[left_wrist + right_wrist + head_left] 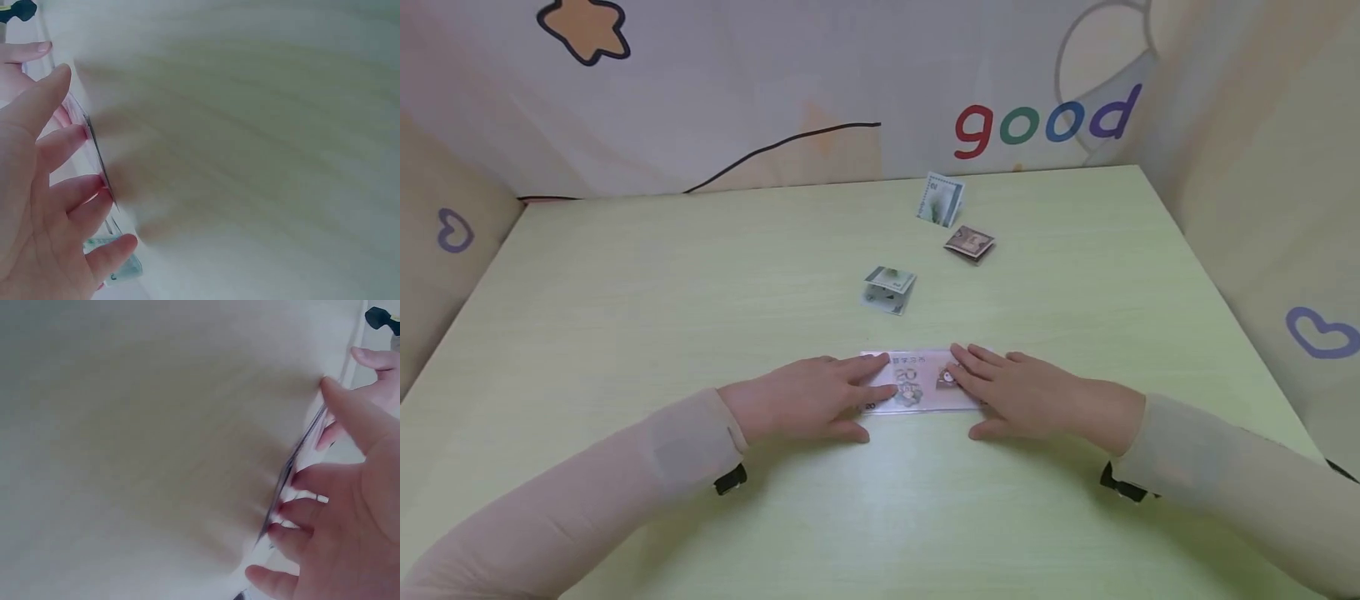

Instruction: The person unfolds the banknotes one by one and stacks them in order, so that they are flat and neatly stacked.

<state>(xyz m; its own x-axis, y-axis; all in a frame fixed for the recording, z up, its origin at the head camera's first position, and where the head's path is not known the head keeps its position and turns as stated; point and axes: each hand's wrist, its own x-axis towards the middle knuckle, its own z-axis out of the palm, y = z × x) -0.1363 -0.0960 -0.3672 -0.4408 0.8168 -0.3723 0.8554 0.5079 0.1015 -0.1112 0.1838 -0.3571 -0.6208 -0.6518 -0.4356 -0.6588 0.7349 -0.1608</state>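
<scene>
A pinkish-white banknote (928, 398) lies unfolded on the table, its long side running left to right. My left hand (808, 398) rests with outstretched fingers over its left end, the thumb on the table just below the edge. Over the right end, my right hand (1036, 396) presses with straight, spread fingers, which cover that corner area. Both wrist views show the fingertips of the left hand (47, 187) and right hand (344, 500) along the note's edge. Neither hand's fingers curl round the note.
Beyond the hands stand a folded green banknote (889, 292), a folded brown one (970, 242) and another green one (940, 202) propped up near the back edge. The pale green table (662, 292) meets printed cloth walls (737, 83) at the back and sides.
</scene>
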